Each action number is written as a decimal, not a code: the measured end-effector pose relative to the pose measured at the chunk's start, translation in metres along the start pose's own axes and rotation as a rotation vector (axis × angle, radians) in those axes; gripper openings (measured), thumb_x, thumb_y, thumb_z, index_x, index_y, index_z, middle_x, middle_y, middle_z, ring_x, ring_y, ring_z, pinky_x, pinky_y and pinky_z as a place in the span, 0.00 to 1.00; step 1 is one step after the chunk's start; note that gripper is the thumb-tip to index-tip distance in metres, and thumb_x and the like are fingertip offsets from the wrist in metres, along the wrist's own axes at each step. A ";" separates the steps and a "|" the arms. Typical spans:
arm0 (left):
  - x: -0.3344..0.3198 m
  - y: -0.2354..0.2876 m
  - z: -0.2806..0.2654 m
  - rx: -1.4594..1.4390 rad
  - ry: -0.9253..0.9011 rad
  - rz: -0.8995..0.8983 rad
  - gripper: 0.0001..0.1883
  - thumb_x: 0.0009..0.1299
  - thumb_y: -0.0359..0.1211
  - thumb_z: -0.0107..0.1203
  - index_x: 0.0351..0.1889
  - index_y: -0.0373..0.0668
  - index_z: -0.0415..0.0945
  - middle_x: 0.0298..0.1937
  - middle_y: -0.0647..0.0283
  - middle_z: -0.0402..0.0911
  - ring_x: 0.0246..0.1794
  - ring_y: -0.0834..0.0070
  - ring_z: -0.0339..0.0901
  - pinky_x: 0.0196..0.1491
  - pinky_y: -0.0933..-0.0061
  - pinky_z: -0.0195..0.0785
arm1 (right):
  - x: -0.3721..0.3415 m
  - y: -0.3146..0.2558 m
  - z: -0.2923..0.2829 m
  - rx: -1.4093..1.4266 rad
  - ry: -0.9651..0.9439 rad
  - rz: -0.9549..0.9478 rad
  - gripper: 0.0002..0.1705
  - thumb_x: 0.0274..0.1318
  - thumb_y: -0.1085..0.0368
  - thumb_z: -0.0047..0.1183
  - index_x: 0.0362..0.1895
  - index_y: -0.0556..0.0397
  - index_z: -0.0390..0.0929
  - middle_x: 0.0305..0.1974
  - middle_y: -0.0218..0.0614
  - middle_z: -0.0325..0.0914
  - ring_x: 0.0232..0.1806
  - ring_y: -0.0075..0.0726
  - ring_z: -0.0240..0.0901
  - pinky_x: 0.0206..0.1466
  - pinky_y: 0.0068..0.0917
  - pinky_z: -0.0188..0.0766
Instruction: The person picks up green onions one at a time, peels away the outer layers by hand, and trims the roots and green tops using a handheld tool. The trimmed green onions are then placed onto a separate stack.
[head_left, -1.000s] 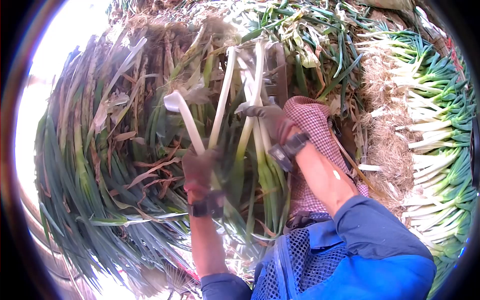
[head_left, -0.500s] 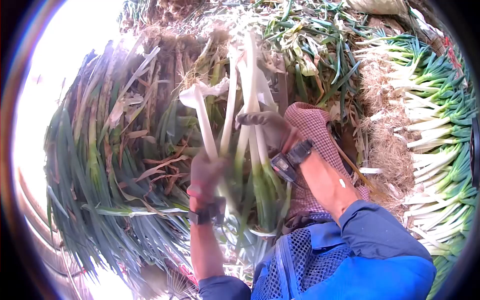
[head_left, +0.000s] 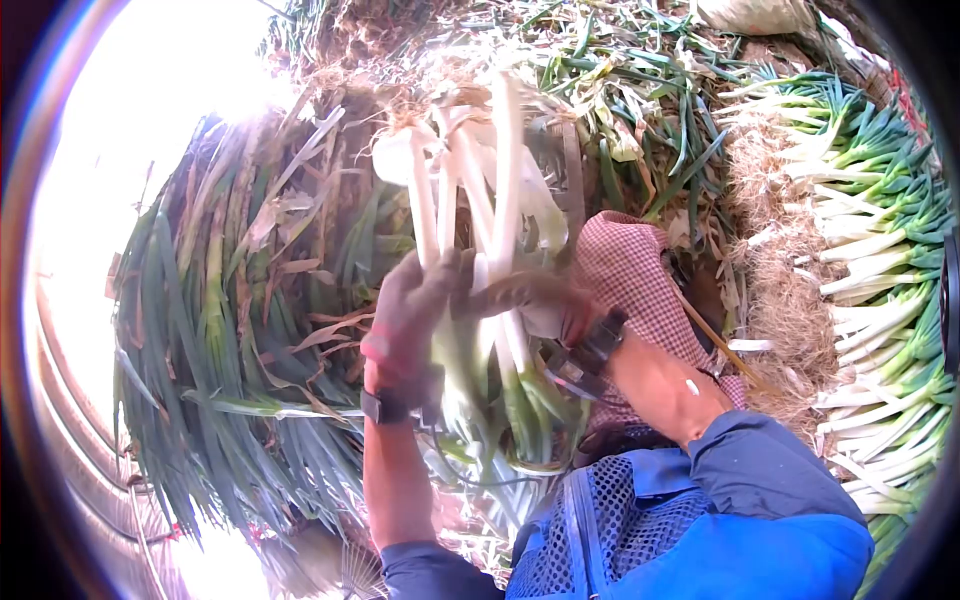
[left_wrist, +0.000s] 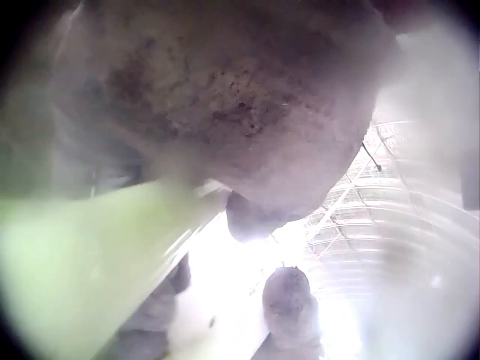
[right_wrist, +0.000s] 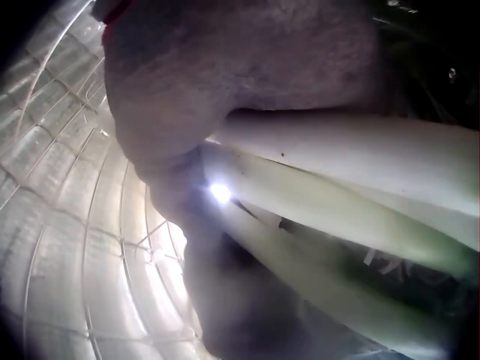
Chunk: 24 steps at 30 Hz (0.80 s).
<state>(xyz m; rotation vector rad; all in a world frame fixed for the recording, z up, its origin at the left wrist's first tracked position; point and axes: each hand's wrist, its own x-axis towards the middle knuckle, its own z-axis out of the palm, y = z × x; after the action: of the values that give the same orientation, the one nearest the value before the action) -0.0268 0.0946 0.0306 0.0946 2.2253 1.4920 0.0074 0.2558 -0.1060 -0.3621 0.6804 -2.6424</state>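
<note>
Several long green onions stand upright in front of the person, white ends up and green leaves down by the lap. My left hand, in a dirty grey glove, grips stalks on the left of the bunch; a pale green stalk runs close past it in the left wrist view. Beside it, my gloved right hand curls round the other stalks, and the right wrist view has white shanks coming out of its grasp. Loose white skin hangs near the top of the bunch.
A big heap of untrimmed green onions with dry leaves lies to the left. Cleaned green onions lie in a long row at the right, roots inward. Leaf scraps pile up at the back. Checked cloth covers the person's leg.
My left hand has risen along the stalks and come beside the right hand. The separate left stalk now stands close against the others. The right hand has dropped slightly and stays on the bunch.
</note>
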 end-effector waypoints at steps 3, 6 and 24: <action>0.015 0.017 -0.002 0.005 -0.124 0.057 0.29 0.77 0.49 0.71 0.62 0.34 0.81 0.46 0.65 0.88 0.45 0.80 0.82 0.52 0.74 0.76 | 0.010 -0.005 0.018 -0.362 0.066 0.023 0.33 0.61 0.66 0.71 0.68 0.62 0.74 0.51 0.42 0.88 0.51 0.39 0.86 0.59 0.34 0.81; 0.016 0.033 0.018 0.087 -0.062 0.319 0.27 0.71 0.38 0.74 0.63 0.34 0.79 0.49 0.60 0.88 0.42 0.74 0.84 0.49 0.68 0.79 | 0.018 -0.011 0.040 -0.606 0.072 0.041 0.36 0.60 0.62 0.72 0.68 0.63 0.74 0.53 0.48 0.87 0.54 0.45 0.85 0.61 0.36 0.81; -0.030 0.000 -0.005 0.008 0.049 -0.007 0.19 0.55 0.24 0.70 0.47 0.35 0.85 0.37 0.64 0.87 0.34 0.74 0.83 0.41 0.71 0.77 | 0.055 -0.130 0.054 -1.723 0.367 0.128 0.43 0.55 0.53 0.76 0.69 0.61 0.75 0.58 0.52 0.83 0.52 0.54 0.85 0.58 0.41 0.84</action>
<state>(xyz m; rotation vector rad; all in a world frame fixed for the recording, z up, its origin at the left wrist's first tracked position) -0.0020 0.0811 0.0419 0.0535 2.2681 1.4971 -0.0625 0.3158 0.0139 -0.1924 2.7659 -1.3023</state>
